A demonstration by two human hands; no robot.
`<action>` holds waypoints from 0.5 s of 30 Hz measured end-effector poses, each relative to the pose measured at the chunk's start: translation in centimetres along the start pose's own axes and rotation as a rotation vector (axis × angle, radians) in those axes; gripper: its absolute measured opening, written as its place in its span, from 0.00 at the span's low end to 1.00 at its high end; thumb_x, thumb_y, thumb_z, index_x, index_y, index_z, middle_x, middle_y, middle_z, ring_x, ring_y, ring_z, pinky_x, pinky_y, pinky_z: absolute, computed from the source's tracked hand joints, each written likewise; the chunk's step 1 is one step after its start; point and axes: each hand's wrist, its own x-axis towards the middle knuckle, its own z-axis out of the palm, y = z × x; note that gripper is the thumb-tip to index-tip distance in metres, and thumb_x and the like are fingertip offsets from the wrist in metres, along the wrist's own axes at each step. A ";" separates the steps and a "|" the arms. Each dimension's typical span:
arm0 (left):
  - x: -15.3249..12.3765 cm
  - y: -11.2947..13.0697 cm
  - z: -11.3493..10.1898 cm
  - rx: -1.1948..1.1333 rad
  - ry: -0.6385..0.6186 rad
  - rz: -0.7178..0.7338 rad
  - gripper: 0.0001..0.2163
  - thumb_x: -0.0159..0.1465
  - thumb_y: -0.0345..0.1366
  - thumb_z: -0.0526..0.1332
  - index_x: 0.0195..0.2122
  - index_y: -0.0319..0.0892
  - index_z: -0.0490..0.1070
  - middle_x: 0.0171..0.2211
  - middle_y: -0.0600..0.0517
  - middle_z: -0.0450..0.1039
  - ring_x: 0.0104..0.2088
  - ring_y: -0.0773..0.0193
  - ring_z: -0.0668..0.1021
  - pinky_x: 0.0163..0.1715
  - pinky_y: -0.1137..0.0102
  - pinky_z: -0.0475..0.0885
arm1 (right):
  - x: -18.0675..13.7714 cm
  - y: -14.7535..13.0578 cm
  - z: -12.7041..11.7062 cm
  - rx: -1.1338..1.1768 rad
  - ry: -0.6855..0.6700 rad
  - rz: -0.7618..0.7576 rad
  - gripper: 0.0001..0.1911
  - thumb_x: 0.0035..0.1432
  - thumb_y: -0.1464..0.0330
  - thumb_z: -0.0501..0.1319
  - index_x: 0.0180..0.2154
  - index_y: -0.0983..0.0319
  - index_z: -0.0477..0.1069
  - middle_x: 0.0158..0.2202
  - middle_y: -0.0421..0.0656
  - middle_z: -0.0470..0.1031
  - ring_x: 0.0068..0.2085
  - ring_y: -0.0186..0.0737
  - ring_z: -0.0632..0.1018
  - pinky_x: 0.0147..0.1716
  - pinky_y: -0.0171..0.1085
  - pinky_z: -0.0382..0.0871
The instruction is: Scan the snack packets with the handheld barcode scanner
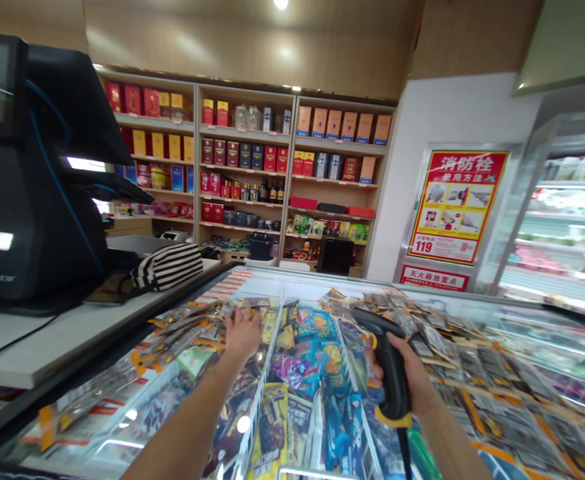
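Lower centre of the frame, my right hand grips a black barcode scanner above the freezer lid. My left hand lies open, fingers spread, on snack packets left of centre.

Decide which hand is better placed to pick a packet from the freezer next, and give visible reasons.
Left, probably. The left hand is empty, spread over the packets, while the right hand grips the barcode scanner.

Black till screen, striped bag, stocked shelves, red poster.
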 end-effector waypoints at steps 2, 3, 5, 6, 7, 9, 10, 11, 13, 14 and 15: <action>0.6 -1.1 0.1 0.015 0.001 -0.004 0.16 0.55 0.38 0.47 0.44 0.45 0.63 0.51 0.45 0.56 0.52 0.49 0.56 0.46 0.50 0.44 | -0.1 -0.2 0.0 0.000 0.010 -0.007 0.12 0.47 0.60 0.52 0.28 0.62 0.65 0.19 0.38 0.70 0.15 0.28 0.66 0.13 0.29 0.61; 0.9 -1.5 0.1 0.021 0.003 -0.006 0.16 0.55 0.38 0.47 0.44 0.45 0.63 0.51 0.45 0.56 0.52 0.49 0.56 0.46 0.50 0.43 | -0.2 -0.3 0.1 0.000 0.019 -0.011 0.12 0.47 0.60 0.52 0.28 0.62 0.65 0.19 0.38 0.70 0.15 0.28 0.66 0.13 0.29 0.61; 1.4 -2.0 0.1 0.029 0.007 -0.015 0.16 0.55 0.39 0.47 0.43 0.45 0.63 0.52 0.45 0.56 0.52 0.49 0.55 0.46 0.49 0.43 | -0.4 -0.6 0.2 0.003 0.046 -0.019 0.12 0.46 0.60 0.52 0.28 0.63 0.65 0.18 0.38 0.69 0.15 0.28 0.67 0.13 0.29 0.61; 1.6 -2.1 0.1 0.031 0.008 -0.021 0.16 0.55 0.39 0.47 0.43 0.45 0.64 0.52 0.45 0.56 0.52 0.49 0.56 0.45 0.49 0.43 | -0.4 -0.7 0.1 0.004 0.063 -0.017 0.12 0.46 0.60 0.52 0.28 0.63 0.65 0.18 0.38 0.69 0.15 0.28 0.67 0.12 0.29 0.61; 1.8 -2.2 0.0 0.031 0.010 -0.028 0.15 0.55 0.38 0.47 0.42 0.44 0.64 0.51 0.44 0.56 0.51 0.48 0.56 0.45 0.48 0.43 | -0.5 -0.9 0.1 0.007 0.080 -0.018 0.12 0.46 0.60 0.52 0.28 0.63 0.65 0.17 0.38 0.69 0.15 0.28 0.67 0.12 0.29 0.61; 2.1 -2.0 -0.2 0.038 0.018 -0.044 0.15 0.55 0.38 0.47 0.41 0.43 0.65 0.51 0.43 0.56 0.51 0.48 0.56 0.44 0.47 0.43 | -0.5 -1.2 -0.2 0.017 0.110 -0.037 0.12 0.46 0.61 0.53 0.28 0.63 0.65 0.17 0.38 0.68 0.14 0.28 0.66 0.12 0.29 0.61; 2.2 -1.6 -0.4 0.042 0.028 -0.054 0.15 0.55 0.37 0.47 0.42 0.42 0.64 0.51 0.42 0.56 0.51 0.47 0.55 0.45 0.47 0.43 | -0.5 -1.4 -0.5 0.021 0.121 -0.053 0.12 0.46 0.61 0.53 0.28 0.63 0.65 0.17 0.37 0.68 0.14 0.28 0.67 0.12 0.29 0.61; 2.3 -1.1 -0.6 0.036 0.044 -0.064 0.16 0.55 0.37 0.47 0.43 0.41 0.64 0.51 0.41 0.55 0.52 0.47 0.54 0.45 0.47 0.42 | -0.5 -1.5 -0.7 0.021 0.129 -0.070 0.12 0.46 0.61 0.53 0.28 0.63 0.65 0.17 0.38 0.68 0.14 0.29 0.67 0.12 0.29 0.61; 2.6 0.9 -1.1 -0.033 0.073 -0.077 0.17 0.56 0.36 0.46 0.45 0.40 0.61 0.52 0.41 0.54 0.53 0.49 0.53 0.47 0.49 0.40 | -0.6 -1.9 -1.1 0.014 0.144 -0.098 0.11 0.46 0.61 0.53 0.28 0.63 0.64 0.17 0.38 0.68 0.15 0.29 0.67 0.12 0.29 0.62; 2.7 2.2 -1.4 -0.106 0.077 -0.073 0.17 0.56 0.36 0.45 0.46 0.40 0.60 0.52 0.41 0.53 0.53 0.50 0.52 0.47 0.50 0.39 | -0.7 -2.0 -1.3 0.010 0.156 -0.103 0.11 0.46 0.62 0.53 0.27 0.63 0.64 0.17 0.38 0.68 0.15 0.29 0.67 0.12 0.30 0.61; 2.9 3.8 -1.6 -0.206 0.055 -0.058 0.17 0.56 0.36 0.46 0.46 0.40 0.59 0.53 0.41 0.52 0.53 0.51 0.52 0.48 0.51 0.39 | -0.8 -2.2 -1.4 0.006 0.167 -0.108 0.11 0.46 0.62 0.53 0.28 0.63 0.64 0.17 0.38 0.68 0.14 0.29 0.67 0.12 0.30 0.61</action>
